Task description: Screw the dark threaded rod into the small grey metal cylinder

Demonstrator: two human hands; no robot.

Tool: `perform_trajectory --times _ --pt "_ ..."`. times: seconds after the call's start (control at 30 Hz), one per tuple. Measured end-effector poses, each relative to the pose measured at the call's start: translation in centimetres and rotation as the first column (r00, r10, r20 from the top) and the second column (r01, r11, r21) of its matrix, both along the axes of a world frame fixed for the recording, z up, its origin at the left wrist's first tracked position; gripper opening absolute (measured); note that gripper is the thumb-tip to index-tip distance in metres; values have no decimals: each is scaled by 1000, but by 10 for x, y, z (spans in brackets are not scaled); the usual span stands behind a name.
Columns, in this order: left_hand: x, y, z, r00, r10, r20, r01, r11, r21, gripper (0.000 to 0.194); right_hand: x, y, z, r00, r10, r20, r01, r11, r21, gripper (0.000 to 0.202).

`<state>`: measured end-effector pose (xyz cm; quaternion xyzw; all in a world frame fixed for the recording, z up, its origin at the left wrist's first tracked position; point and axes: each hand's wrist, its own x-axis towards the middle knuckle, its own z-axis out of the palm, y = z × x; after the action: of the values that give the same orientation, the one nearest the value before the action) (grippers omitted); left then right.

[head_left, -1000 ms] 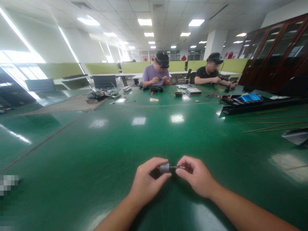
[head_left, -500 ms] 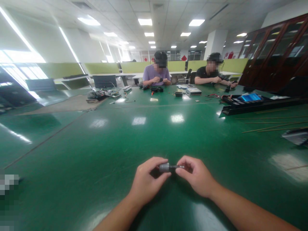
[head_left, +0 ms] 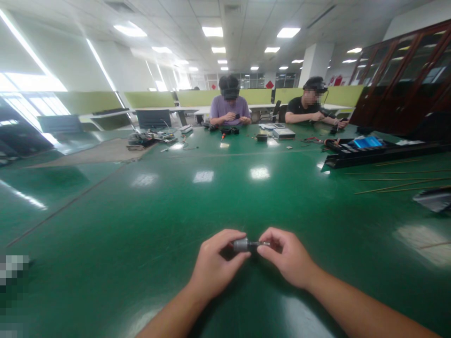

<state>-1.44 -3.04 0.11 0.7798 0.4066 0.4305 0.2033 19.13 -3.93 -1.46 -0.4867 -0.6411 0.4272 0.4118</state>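
My left hand is closed around a small grey metal cylinder, thumb below and forefinger above. A thin dark shaft with a shiny silver tip sticks out of the cylinder to the right. At that tip, the thumb and bent fingers of my right hand are pinched on the shaft. The piece lies about level, just above the green tabletop. Its left end is partly hidden by my left fingers, and its exact kind cannot be made out.
Across the table two people sit, one in a purple shirt, one in a black shirt. Electronic parts lie far left. A black tray, thin rods and a dark object are on the right.
My hands and the grey cylinder have hardly moved. Across the table, the person in purple has lowered their head and shifted slightly.
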Motion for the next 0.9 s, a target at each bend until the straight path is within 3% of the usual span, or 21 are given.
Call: perform_trajectory --times 0.9 --pt "-1 2 -3 1000 22 -8 -22 1000 -8 27 1 0 -3 1000 -11 -6 11 1000 3 8"
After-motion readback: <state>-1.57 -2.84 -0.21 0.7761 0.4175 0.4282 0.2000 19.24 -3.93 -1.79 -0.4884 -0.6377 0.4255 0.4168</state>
